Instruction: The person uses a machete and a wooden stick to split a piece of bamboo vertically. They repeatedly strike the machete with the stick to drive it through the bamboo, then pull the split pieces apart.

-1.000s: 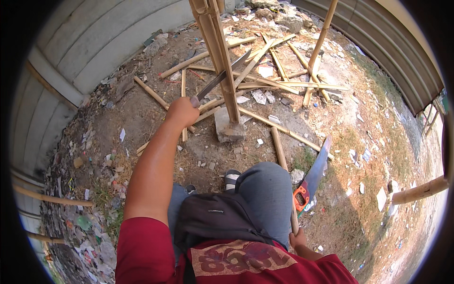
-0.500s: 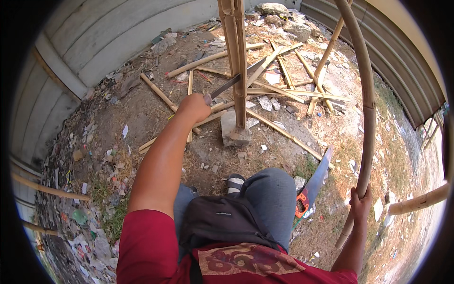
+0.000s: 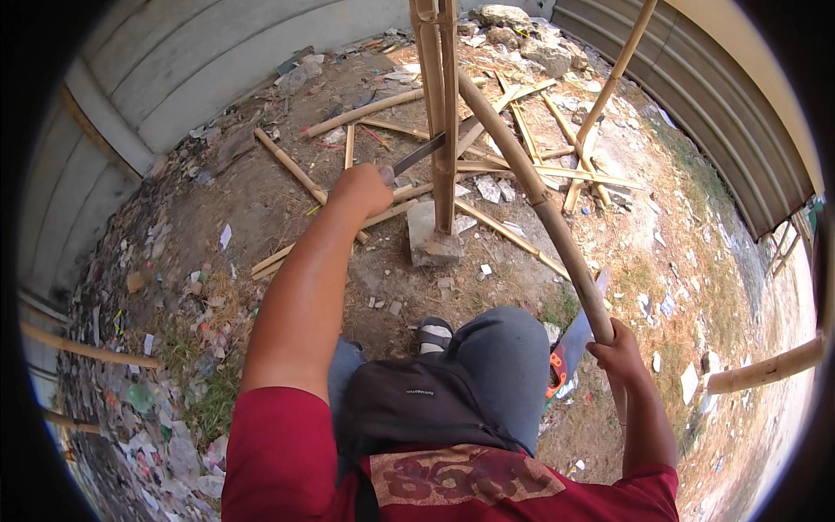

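Observation:
My left hand is closed round the handle of a machete, arm stretched forward. The machete blade slants up to the right against the upright bamboo; its tip is hidden. That bamboo stands with its foot by a concrete block. In my right hand is a long round bamboo pole, gripped near its lower end. The pole leans away to the left, and its far end passes beside or behind the upright bamboo; I cannot tell whether it touches the blade.
Split bamboo strips lie crossed on the ground beyond the block. A handsaw with an orange handle rests by my right knee. Litter covers the ground at left. A grey wall and a corrugated metal fence enclose the plot.
The pole in my right hand has swung left, from nearly upright to slanting toward the upright bamboo. My right hand has moved left and slightly up. The machete has stayed almost in place.

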Available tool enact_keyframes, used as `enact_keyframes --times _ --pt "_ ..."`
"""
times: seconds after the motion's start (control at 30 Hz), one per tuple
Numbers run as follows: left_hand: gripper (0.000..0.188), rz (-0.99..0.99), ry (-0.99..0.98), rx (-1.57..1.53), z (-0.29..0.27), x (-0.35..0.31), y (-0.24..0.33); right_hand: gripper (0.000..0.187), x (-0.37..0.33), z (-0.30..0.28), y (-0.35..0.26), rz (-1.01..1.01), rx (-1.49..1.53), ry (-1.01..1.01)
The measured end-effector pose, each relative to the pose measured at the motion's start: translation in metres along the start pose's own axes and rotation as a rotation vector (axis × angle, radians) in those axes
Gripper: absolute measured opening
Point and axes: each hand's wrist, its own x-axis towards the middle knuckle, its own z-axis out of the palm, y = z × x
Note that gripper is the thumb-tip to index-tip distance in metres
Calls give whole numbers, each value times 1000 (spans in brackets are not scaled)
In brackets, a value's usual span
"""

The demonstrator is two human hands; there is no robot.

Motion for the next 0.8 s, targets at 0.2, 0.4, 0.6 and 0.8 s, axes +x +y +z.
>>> enact_keyframes --times 0.2,0.4,0.6,0.8 --pt "45 6 -71 37 -7 -3 5 43 -19 -63 -36 -214 155 386" --pt "42 9 -55 37 -2 0 10 41 15 -51 -40 -366 258 559" --pt "34 -47 -29 13 5 -4 18 48 32 -12 -5 -152 -553 161" --pt "37 -42 -29 2 7 -4 4 44 7 -70 -27 -187 -285 340"
